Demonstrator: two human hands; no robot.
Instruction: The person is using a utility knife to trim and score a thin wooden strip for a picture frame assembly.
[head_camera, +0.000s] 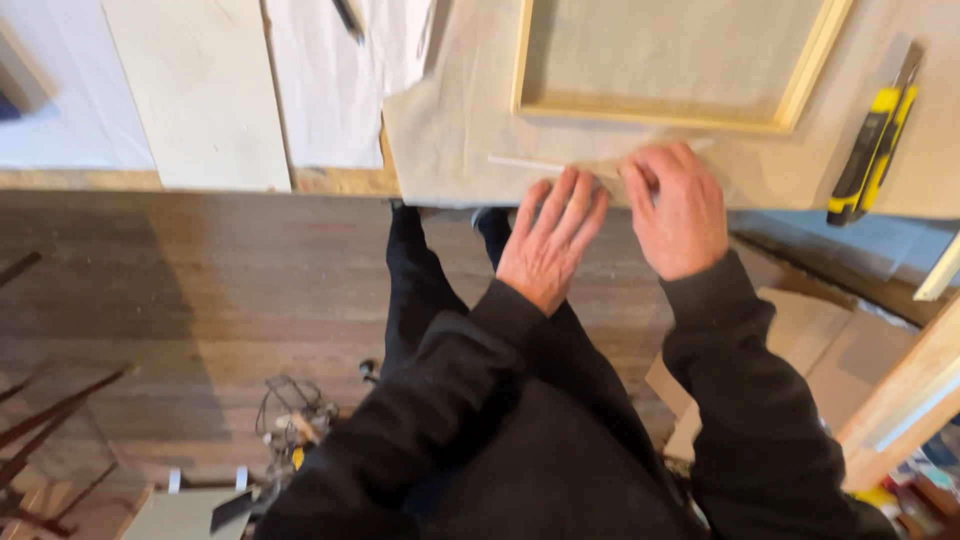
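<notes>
A sheet of beige canvas (460, 120) lies over the table edge, with a pale wooden stretcher frame (650, 110) resting on it. My left hand (550, 235) lies flat with fingers spread on the canvas's front edge. My right hand (678, 208) is beside it, fingers curled and pressing on the canvas just below the frame's lower bar. A thin white strip (525, 163) lies on the canvas ahead of my left fingers. Both arms wear black sleeves.
A yellow and black utility knife (872, 140) lies on the canvas at the right. White paper sheets (330, 80) and a pale board (200, 90) cover the table's left. Below is wooden floor (200, 290), with cardboard (800, 340), a wooden beam (905, 395) and tangled wires (290, 410).
</notes>
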